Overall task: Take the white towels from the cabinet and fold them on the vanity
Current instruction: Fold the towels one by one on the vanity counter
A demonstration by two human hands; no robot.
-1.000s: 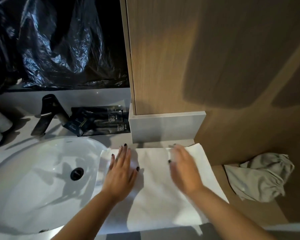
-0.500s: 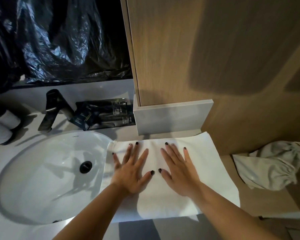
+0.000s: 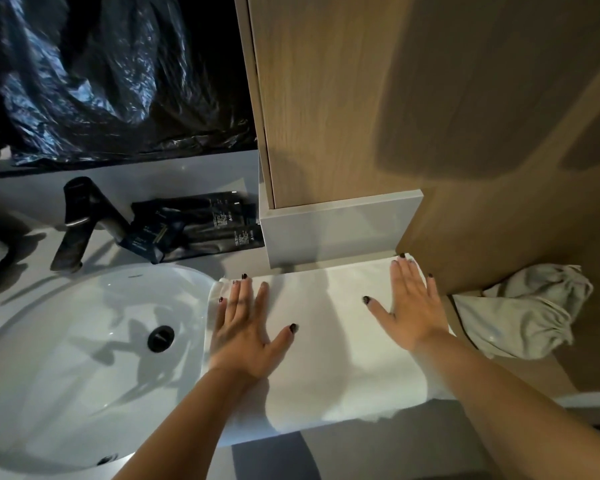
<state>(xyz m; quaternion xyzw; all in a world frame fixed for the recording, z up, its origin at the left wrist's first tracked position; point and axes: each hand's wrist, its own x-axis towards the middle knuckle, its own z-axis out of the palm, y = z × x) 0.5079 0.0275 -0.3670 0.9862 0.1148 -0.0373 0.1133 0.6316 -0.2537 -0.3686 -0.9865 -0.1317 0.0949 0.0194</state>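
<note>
A white towel (image 3: 329, 341) lies spread flat on the vanity, right of the sink and just below the cabinet base. My left hand (image 3: 246, 330) presses flat on the towel's left end, fingers straight and reaching its far left corner. My right hand (image 3: 413, 306) lies flat on the towel's right end, fingertips at its far right corner. The towel's near edge hangs slightly over the vanity front. The wooden cabinet (image 3: 326, 98) rises behind the towel.
A white oval sink (image 3: 84, 341) with a dark drain fills the left, with a dark faucet (image 3: 80, 220) behind it. Black sachets (image 3: 194, 226) lie by the cabinet base. A crumpled grey cloth (image 3: 523, 313) sits at the right. Black plastic sheeting (image 3: 101, 74) covers the mirror.
My two hands have slid apart from the towel's middle out to its left and right ends, smoothing it flat.
</note>
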